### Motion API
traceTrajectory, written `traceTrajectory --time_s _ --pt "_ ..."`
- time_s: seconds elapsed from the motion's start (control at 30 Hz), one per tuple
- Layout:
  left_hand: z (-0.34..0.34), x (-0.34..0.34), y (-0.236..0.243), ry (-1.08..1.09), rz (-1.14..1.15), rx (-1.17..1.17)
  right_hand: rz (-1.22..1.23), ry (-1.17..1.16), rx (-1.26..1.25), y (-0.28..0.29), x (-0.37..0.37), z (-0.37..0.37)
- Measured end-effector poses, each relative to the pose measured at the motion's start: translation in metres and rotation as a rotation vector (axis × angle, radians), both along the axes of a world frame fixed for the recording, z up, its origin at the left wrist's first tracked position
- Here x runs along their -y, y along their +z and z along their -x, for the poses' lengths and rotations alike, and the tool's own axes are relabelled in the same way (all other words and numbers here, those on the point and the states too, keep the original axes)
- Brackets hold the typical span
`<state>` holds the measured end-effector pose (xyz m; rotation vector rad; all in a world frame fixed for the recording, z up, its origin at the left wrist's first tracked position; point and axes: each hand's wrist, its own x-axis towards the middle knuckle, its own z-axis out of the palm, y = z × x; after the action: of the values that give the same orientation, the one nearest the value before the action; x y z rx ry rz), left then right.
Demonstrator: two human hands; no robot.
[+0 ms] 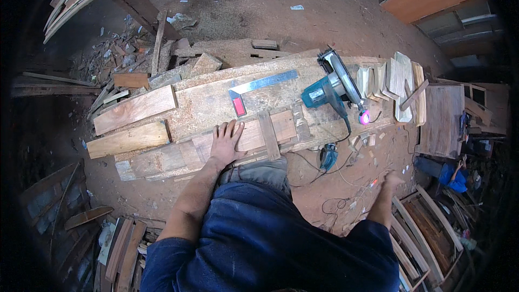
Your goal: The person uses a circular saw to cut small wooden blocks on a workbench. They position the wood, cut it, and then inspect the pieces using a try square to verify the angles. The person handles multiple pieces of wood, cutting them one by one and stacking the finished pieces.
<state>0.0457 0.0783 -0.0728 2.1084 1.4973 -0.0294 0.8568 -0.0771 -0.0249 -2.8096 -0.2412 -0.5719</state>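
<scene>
My left hand (225, 143) lies flat with fingers spread on a wooden board (250, 139) at the near side of the workbench. A short wood strip (268, 134) crosses that board just right of the hand. Beyond it rests a try square (238, 104) with a red-faced handle and a metal blade. To the right, a teal circular saw (324, 93) sits on the bench, its blade side facing right. My right hand (394, 178) is held out to the right, off the bench, nearest to the floor and stacked timber; its fingers are too indistinct to read.
Two loose boards (135, 109) lie on the bench's left end. Cut wood pieces (400, 84) stand at its right end, near a pink round object (364, 117). A second teal power tool (328, 157) and cords lie near the bench. A person in blue (453, 177) is far right.
</scene>
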Motion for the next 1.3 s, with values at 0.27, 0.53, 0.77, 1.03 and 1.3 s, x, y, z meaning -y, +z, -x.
traceTrajectory --time_s 0.27,0.53,0.77,1.03,1.3 --pt "0.008 -0.001 0.008 0.003 0.042 -0.024 -0.474 -0.155 0.11 0.096 -0.034 -0.049" --pt "0.024 0.028 0.015 0.231 -0.101 0.042 -0.287 1.069 -0.267 0.014 -0.132 0.282" --pt "0.083 0.087 -0.045 1.392 -0.237 0.471 -0.076 1.319 -1.263 -0.072 -0.18 0.452" --pt "0.09 0.09 -0.072 1.523 0.068 0.757 0.067 1.056 -1.79 -0.092 -0.235 0.471" --pt "0.097 0.092 -0.098 1.578 0.082 0.662 0.07 0.953 -1.864 -0.082 -0.234 0.481"
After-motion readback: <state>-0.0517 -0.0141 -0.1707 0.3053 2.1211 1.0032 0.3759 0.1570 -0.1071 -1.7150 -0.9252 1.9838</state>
